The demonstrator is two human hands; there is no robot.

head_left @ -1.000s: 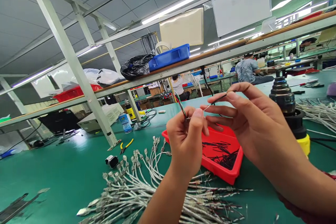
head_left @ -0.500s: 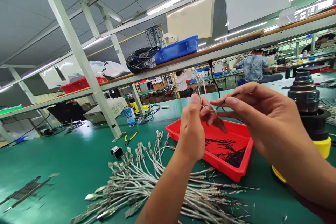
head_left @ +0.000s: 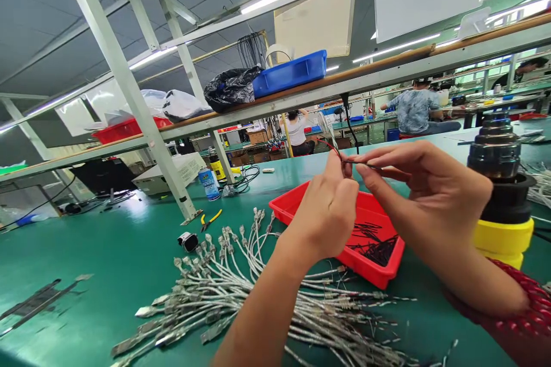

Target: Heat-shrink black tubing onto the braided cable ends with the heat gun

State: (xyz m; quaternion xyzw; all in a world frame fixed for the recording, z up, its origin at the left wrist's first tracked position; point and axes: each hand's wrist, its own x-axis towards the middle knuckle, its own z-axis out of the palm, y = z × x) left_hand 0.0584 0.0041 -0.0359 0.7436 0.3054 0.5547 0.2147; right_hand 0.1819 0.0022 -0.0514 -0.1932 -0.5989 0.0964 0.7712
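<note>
My left hand point(head_left: 329, 212) is closed, its fingertips pinching thin wires point(head_left: 334, 142), red, black and pale strands that stick up past the fingers. My right hand point(head_left: 430, 200) pinches a thin black tube point(head_left: 371, 166), whose near end meets the wires at the left fingertips. Whether the tube is around a wire or only beside it I cannot tell. Under both hands is a red tray point(head_left: 390, 275) with loose black tubes point(head_left: 379, 250) in it. A pile of pale USB cables point(head_left: 232, 292) with stripped wire ends lies below and left of the tray.
A yellow and black heat gun point(head_left: 501, 200) stands upright on the right. Yellow-handled pliers point(head_left: 212, 219), a watch-like item point(head_left: 188, 241) and a blue can point(head_left: 209, 184) are on the green table point(head_left: 86, 241). Overhead runs a shelf with a blue bin point(head_left: 293, 76). Co-workers sit farther back.
My hands have come together; the left has turned, its back now towards me. The black tube now lies against the wires at the left fingertips. The view has shifted slightly.
</note>
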